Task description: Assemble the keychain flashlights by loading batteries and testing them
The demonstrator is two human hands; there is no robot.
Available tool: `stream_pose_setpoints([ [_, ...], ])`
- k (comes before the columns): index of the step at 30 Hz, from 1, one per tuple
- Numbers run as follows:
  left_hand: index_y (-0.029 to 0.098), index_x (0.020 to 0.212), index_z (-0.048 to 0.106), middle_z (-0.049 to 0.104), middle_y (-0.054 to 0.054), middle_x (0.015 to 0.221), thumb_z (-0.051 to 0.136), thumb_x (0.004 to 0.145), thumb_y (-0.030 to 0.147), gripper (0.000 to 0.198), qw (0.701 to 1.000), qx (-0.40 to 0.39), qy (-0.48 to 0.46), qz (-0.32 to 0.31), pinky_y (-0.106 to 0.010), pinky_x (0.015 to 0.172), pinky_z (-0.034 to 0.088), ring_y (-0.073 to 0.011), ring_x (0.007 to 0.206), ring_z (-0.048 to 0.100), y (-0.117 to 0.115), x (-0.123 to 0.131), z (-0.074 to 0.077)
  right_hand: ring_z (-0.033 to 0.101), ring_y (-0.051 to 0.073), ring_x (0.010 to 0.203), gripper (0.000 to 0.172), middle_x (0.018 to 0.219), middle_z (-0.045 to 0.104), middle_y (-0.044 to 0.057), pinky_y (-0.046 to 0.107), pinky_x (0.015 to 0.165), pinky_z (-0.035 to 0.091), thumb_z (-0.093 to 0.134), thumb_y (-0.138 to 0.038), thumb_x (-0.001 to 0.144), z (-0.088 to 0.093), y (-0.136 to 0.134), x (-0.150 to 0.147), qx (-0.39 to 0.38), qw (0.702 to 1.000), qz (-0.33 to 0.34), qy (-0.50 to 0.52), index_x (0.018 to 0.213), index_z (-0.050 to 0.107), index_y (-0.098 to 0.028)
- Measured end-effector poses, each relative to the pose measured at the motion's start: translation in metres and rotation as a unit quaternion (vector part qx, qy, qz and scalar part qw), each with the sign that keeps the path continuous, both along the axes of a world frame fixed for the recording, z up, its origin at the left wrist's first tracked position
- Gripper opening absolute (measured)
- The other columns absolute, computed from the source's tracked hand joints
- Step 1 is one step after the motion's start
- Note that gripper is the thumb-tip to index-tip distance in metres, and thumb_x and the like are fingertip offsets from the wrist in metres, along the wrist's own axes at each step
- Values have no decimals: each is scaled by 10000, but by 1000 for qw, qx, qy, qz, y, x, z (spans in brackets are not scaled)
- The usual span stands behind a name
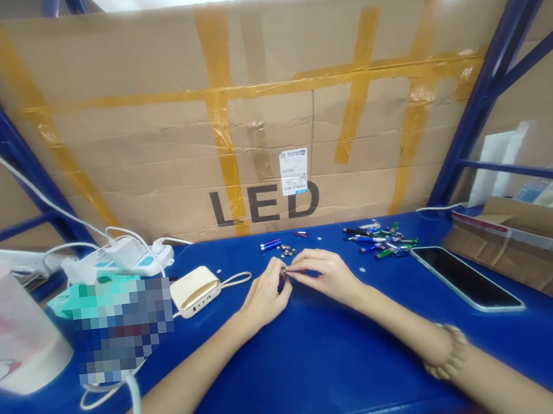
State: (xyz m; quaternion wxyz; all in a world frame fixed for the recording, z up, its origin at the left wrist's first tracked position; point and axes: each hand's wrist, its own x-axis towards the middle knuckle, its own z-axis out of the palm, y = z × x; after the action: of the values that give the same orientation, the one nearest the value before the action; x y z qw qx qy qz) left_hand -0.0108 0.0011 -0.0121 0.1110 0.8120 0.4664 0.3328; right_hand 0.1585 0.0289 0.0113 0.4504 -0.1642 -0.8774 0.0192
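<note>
Left hand (266,297) & right hand (328,274) meet mid-bench, fingertips of both pinched shut on small round silvery metal piece (284,270), held just above glossy blue bench top (322,360). Too small to tell exactly what. Prob. light, hard, smooth, so slippery; best gripped by rim w/ thumb & forefinger pads, kept low. Just beyond: loose cluster of small silvery discs (287,250) & short blue metal cylinder (270,244). Further right, heap of green/blue pen-like sticks (381,241); black-screen phone (464,276) near right forearm. White-and-gold power bank (195,292) to left.
</note>
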Motion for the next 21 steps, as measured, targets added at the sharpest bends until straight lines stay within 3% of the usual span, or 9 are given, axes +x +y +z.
stream_pose_setpoints([
  [7, 223, 851, 365, 450, 19, 757, 370, 827, 182, 48, 1000, -10, 0, 6, -263, 592, 389, -140, 644, 497, 0, 0, 1, 624, 134, 724, 149, 790, 678, 42, 252, 649, 509, 529, -218, 847, 2, 1, 1, 54, 998, -14, -20, 824, 672, -184],
  [21, 224, 862, 366, 475, 7, 799, 378, 807, 178, 73, 1000, -21, 14, 8, -272, 601, 397, -151, 666, 512, 0, 0, 1, 610, 141, 792, 184, 909, 626, 57, 248, 682, 515, 540, -259, 825, 2, -4, 1, -37, 995, -35, -88, 940, 663, -186],
])
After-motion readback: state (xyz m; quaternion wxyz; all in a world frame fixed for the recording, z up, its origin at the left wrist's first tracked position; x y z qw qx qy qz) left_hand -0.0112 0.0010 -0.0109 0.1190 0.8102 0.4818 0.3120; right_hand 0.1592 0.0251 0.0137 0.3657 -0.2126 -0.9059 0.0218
